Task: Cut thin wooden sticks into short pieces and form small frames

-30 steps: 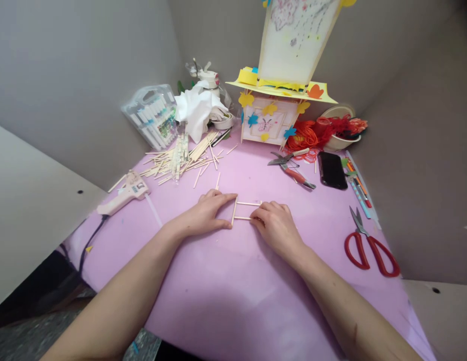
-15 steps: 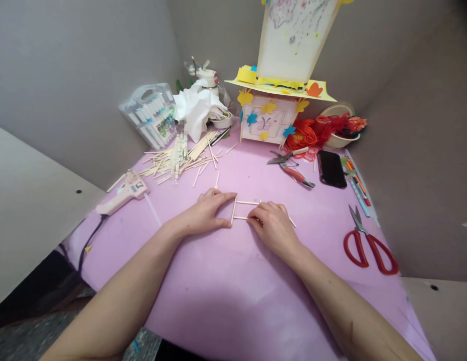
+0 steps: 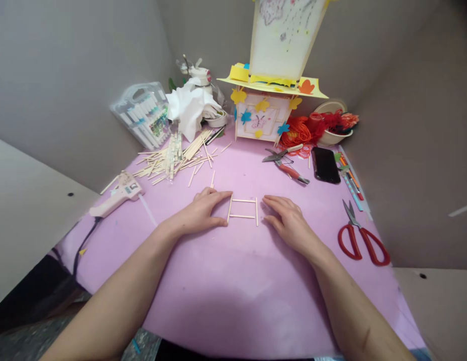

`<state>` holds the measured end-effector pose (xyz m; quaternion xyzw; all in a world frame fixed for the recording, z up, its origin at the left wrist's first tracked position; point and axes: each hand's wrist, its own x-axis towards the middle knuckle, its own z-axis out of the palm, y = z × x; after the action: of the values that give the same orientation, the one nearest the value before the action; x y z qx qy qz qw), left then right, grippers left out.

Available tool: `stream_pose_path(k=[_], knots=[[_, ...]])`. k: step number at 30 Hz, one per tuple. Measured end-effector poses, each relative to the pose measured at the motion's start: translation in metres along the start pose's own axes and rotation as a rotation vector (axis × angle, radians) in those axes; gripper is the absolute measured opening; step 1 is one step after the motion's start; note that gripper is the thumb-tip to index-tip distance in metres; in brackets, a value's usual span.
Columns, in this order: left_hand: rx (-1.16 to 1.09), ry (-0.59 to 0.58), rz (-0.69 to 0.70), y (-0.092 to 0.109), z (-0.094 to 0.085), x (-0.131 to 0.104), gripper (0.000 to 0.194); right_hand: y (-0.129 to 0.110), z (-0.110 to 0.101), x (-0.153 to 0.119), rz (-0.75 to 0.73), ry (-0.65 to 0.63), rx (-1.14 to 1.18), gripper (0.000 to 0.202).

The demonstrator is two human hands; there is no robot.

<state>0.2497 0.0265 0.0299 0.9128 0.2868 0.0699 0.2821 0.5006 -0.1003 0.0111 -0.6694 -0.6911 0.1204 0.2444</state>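
A small frame of thin wooden sticks [image 3: 244, 216] lies flat on the purple table cover, two crosspieces between two upright sticks. My left hand [image 3: 205, 209] holds its left stick at both ends, thumb at the near end and forefinger at the far end. Just right of the frame, my right hand [image 3: 288, 218] rests with thumb and fingers apart, holding nothing and not touching the right stick. One loose stick [image 3: 212, 179] sticks out beyond my left fingers.
A pile of sticks [image 3: 195, 153] lies behind left, near a glue gun [image 3: 118, 194]. Pruning shears [image 3: 286, 164], a phone [image 3: 326, 165] and red-handled scissors [image 3: 355, 233] lie right. A decorated paper lantern [image 3: 261, 118] stands at the back, beside red cord [image 3: 296, 131].
My right hand has let go of the frame and drawn back to the right, its fingers opening. The right stick now lies against the crosspieces' ends. My left hand stays on the left stick.
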Motion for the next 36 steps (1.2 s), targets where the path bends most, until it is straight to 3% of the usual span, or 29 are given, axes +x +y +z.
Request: stream_pose_path(k=[6,36], knots=[[0.005,-0.002,-0.004,-0.001,0.0,0.001,0.075,0.0,0.011,0.004,-0.073,-0.052,-0.007,0.047],[-0.017,0.008,-0.027,0.003,0.002,0.001,0.073,-0.009,0.009,0.004,-0.04,-0.078,-0.073,0.044]])
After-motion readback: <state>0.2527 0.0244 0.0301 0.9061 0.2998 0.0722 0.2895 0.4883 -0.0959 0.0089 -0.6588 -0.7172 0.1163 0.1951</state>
